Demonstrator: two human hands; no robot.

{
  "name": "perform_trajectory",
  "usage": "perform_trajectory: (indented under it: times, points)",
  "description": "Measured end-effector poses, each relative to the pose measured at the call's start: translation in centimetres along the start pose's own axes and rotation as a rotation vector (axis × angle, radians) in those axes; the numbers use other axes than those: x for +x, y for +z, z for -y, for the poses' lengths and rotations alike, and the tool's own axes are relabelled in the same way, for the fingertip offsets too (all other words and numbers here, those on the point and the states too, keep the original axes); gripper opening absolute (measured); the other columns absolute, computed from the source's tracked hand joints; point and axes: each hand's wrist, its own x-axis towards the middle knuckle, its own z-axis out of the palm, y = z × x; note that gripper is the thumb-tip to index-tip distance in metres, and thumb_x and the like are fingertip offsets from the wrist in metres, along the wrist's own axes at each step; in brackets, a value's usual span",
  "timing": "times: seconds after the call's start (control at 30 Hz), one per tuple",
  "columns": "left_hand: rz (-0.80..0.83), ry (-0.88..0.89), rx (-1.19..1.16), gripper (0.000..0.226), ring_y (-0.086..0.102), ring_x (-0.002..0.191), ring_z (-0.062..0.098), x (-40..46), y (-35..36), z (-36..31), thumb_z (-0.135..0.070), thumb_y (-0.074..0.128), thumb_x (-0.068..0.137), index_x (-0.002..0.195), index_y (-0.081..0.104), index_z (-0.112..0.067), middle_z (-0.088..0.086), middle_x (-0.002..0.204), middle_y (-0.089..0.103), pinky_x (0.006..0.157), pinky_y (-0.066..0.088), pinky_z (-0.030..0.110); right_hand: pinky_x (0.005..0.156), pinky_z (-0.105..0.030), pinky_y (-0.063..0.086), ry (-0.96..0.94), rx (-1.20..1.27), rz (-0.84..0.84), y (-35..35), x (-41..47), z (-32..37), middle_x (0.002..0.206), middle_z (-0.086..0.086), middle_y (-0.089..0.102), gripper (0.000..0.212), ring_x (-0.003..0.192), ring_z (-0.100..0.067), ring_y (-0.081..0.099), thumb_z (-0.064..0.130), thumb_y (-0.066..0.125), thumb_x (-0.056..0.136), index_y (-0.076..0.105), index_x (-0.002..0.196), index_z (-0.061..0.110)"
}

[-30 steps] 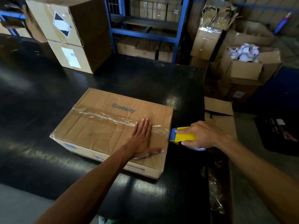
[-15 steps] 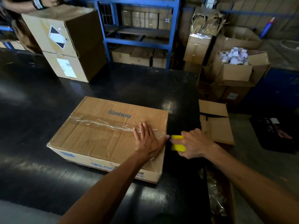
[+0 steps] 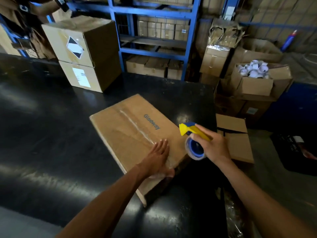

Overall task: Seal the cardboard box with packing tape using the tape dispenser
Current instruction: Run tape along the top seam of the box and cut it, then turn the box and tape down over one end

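A flat brown cardboard box (image 3: 130,127) printed "Glodway" lies on the black table (image 3: 51,134), turned so that its clear tape strip (image 3: 135,127) runs away from me. My left hand (image 3: 158,158) lies flat on the near end of the tape, thumb hooked over the box's near edge. My right hand (image 3: 212,146) holds the yellow and blue tape dispenser (image 3: 193,134) in the air just right of the box, with its clear tape roll (image 3: 195,149) facing me. The dispenser is apart from the box.
Two stacked cardboard boxes (image 3: 85,54) stand at the table's back left. A blue rack (image 3: 154,31) holds cartons behind the table. An open box of white rolls (image 3: 253,78) and a flat carton (image 3: 236,138) sit to the right. Another person's arm (image 3: 51,6) shows top left.
The box has turned about a quarter turn, so the tape now runs away from me. My right hand has lifted the dispenser off the box's end. My left hand stays flat on the tape.
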Motion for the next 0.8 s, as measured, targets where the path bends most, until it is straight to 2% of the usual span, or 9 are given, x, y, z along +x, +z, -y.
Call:
perform_trajectory:
  times: [0.07, 0.13, 0.2, 0.33, 0.47, 0.63, 0.7, 0.77, 0.8]
  points:
    - [0.028, 0.147, 0.049, 0.124, -0.013, 0.150, 0.029, -1.3, -0.1, 1.6, -0.077, 0.056, 0.075, 0.156, 0.000, -0.003, 0.017, 0.164, -0.008, 0.119, -0.013, 0.042, 0.091, -0.036, 0.055, 0.037, 0.129, -0.047, 1.1, -0.3, 1.4, 0.099, 0.019, 0.073, 0.050, 0.095, -0.001, 0.066, 0.060, 0.077, 0.067, 0.068, 0.115, 0.048]
    - [0.056, 0.222, 0.045, 0.122, -0.016, 0.149, 0.021, -2.4, -0.3, 2.6, -0.069, 0.065, 0.076, 0.157, -0.002, -0.009, 0.009, 0.165, -0.009, 0.118, -0.014, 0.042, 0.092, -0.031, 0.054, 0.049, 0.161, -0.076, 1.9, -0.7, 2.5, 0.101, 0.021, 0.072, 0.048, 0.096, 0.004, 0.065, 0.054, 0.079, 0.070, 0.069, 0.116, 0.044]
    - [0.112, 0.253, 0.036, 0.121, -0.020, 0.148, 0.019, -3.6, -0.5, 3.5, -0.069, 0.064, 0.074, 0.158, -0.006, -0.016, 0.001, 0.165, -0.013, 0.117, -0.017, 0.043, 0.092, -0.027, 0.052, 0.056, 0.193, -0.095, 2.8, -1.4, 3.1, 0.102, 0.022, 0.072, 0.047, 0.097, 0.005, 0.064, 0.053, 0.080, 0.070, 0.070, 0.115, 0.045]
    - [0.144, 0.285, 0.044, 0.113, -0.021, 0.148, 0.019, -5.6, -0.3, 5.2, -0.078, 0.045, 0.069, 0.155, -0.007, -0.027, -0.006, 0.164, -0.013, 0.117, -0.017, 0.045, 0.091, -0.024, 0.051, 0.067, 0.267, -0.104, 4.6, -3.1, 4.0, 0.106, 0.017, 0.072, 0.046, 0.102, 0.000, 0.064, 0.047, 0.080, 0.072, 0.071, 0.117, 0.038]
    - [0.132, 0.293, 0.038, 0.108, -0.018, 0.149, 0.016, -7.2, 0.0, 7.4, -0.066, 0.064, 0.079, 0.154, -0.006, -0.031, -0.012, 0.162, -0.013, 0.118, -0.015, 0.044, 0.093, -0.027, 0.052, 0.085, 0.293, -0.096, 6.7, -5.2, 4.7, 0.106, 0.017, 0.073, 0.050, 0.102, 0.000, 0.065, 0.048, 0.080, 0.071, 0.071, 0.118, 0.035]
    - [0.088, 0.259, 0.044, 0.107, -0.016, 0.150, 0.017, -8.4, 0.0, 7.6, -0.060, 0.065, 0.082, 0.157, -0.005, -0.030, -0.008, 0.165, -0.012, 0.118, -0.014, 0.046, 0.096, -0.034, 0.053, 0.076, 0.254, -0.070, 8.7, -7.7, 5.9, 0.109, 0.019, 0.071, 0.056, 0.104, 0.001, 0.064, 0.056, 0.079, 0.067, 0.069, 0.119, 0.040]
    - [0.119, 0.190, -0.170, 0.094, -0.005, 0.152, 0.018, -9.4, -0.8, 6.5, -0.045, 0.065, 0.087, 0.158, 0.005, -0.028, -0.002, 0.167, 0.000, 0.121, -0.006, 0.047, 0.095, -0.033, 0.053, 0.030, 0.202, -0.064, 9.0, -9.0, 6.8, 0.110, 0.021, 0.071, 0.054, 0.104, 0.002, 0.064, 0.057, 0.078, 0.070, 0.067, 0.121, 0.042]
    - [0.106, 0.031, -0.770, 0.062, 0.031, 0.144, 0.017, -10.9, -2.9, 5.0, -0.027, 0.058, 0.095, 0.152, 0.034, -0.026, 0.003, 0.159, 0.033, 0.120, 0.022, 0.037, 0.093, -0.030, 0.053, -0.062, 0.137, -0.013, 8.5, -10.6, 7.8, 0.114, 0.021, 0.069, 0.051, 0.105, 0.003, 0.063, 0.054, 0.077, 0.074, 0.066, 0.123, 0.042]
    - [0.056, -0.102, -1.091, 0.043, 0.048, 0.132, 0.016, -11.8, -4.1, 4.3, -0.026, 0.052, 0.100, 0.143, 0.049, -0.022, 0.005, 0.149, 0.049, 0.111, 0.036, 0.030, 0.090, -0.030, 0.054, -0.119, 0.119, 0.020, 8.3, -11.4, 8.2, 0.115, 0.020, 0.069, 0.051, 0.104, 0.002, 0.063, 0.051, 0.077, 0.076, 0.066, 0.125, 0.040]
